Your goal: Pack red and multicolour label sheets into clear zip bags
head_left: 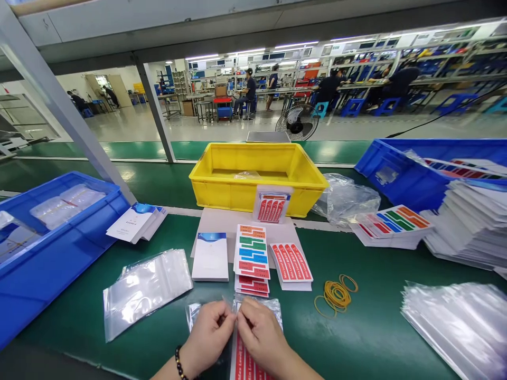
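Nearside of the yellow plastic bin [225, 196], our left hand [213, 332] and right hand [259, 328] pinch the clear flat plastic bag [276, 305] up top, likely for edge control.

Bright overhead tubes; glare on clear bags [148, 290]; right edge smeared, possibly motion blur.

Inspection note: obstructed, cropped and illegible items.
Left grip [216, 328] and right grip [261, 328] mask part of the clear bag [277, 312]; its striped sheet [241, 367] is cropped at six o'clock. Also cropped: left bin [75, 253], nine o'clock; right bin [400, 182], three; sleeve stack [459, 322], four. Booklet [209, 258] fine print, seven o'clock, too small; workers [402, 83], two o'clock, blurred.
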A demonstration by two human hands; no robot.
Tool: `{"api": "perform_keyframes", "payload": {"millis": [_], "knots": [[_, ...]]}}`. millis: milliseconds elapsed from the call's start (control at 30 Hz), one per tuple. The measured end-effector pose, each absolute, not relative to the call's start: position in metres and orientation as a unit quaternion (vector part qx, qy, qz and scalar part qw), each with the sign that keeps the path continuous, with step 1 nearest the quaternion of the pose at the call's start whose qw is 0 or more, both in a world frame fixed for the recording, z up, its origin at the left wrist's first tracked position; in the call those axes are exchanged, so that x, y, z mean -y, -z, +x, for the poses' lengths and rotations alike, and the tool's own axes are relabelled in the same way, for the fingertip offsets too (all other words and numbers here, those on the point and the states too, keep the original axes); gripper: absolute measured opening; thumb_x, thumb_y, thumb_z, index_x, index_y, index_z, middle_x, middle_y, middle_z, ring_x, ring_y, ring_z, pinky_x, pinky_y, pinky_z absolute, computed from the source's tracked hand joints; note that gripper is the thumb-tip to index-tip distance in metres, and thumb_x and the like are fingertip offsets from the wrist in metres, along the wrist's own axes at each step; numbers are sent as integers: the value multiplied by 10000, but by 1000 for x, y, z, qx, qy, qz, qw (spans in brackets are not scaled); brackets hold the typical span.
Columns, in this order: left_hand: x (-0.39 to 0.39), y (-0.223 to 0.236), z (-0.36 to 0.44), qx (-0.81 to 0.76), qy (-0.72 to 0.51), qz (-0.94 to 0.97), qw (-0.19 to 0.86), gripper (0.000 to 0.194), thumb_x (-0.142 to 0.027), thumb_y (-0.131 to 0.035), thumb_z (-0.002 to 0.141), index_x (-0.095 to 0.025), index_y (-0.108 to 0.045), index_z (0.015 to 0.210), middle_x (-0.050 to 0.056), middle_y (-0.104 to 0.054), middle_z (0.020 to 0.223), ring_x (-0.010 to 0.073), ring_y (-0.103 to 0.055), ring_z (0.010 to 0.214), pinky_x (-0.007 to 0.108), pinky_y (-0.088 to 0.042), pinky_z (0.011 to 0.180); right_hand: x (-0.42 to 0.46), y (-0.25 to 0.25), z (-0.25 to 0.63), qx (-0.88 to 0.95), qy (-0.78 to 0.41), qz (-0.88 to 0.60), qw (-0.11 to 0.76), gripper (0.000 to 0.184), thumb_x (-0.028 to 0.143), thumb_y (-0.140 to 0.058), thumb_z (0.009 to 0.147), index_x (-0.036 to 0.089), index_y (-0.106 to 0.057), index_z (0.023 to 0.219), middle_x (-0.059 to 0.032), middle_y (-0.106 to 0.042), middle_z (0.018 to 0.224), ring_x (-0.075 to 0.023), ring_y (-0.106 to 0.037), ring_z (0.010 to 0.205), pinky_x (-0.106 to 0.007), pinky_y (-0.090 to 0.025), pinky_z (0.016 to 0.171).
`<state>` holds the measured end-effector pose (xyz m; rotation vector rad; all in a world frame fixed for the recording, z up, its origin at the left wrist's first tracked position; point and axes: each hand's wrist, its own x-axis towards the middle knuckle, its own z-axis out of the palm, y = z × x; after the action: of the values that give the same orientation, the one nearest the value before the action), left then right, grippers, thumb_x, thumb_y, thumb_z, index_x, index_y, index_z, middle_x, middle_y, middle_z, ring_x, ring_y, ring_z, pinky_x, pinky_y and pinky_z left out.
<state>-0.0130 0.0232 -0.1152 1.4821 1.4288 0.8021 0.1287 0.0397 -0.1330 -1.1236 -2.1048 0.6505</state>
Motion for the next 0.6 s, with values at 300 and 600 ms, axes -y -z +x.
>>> {"api": "perform_keyframes", "payload": {"millis": [300, 600], "knots": [[-29, 118, -17, -588, -360, 467, 553, 342, -375, -532, 704, -203, -322, 496, -84, -298, 449, 71, -237, 446, 203, -218, 438, -39, 128, 134, 827, -121, -408, 368, 201, 278, -415, 864, 147, -554, 928, -73, -554, 781, -189, -522, 698, -294, -432, 595], [-26, 86, -31, -549, -376, 688, 288, 179, -248, -414, 839, -183, -563, 764, 52, -598, 765, 176, -517, 724, 321, -418, 711, -38, 122, 139, 860, -156, -312, 372, 270, 77, -334, 843, 175, -549, 974, -57, -579, 717, -172, -532, 628, -277, -440, 541]]}}
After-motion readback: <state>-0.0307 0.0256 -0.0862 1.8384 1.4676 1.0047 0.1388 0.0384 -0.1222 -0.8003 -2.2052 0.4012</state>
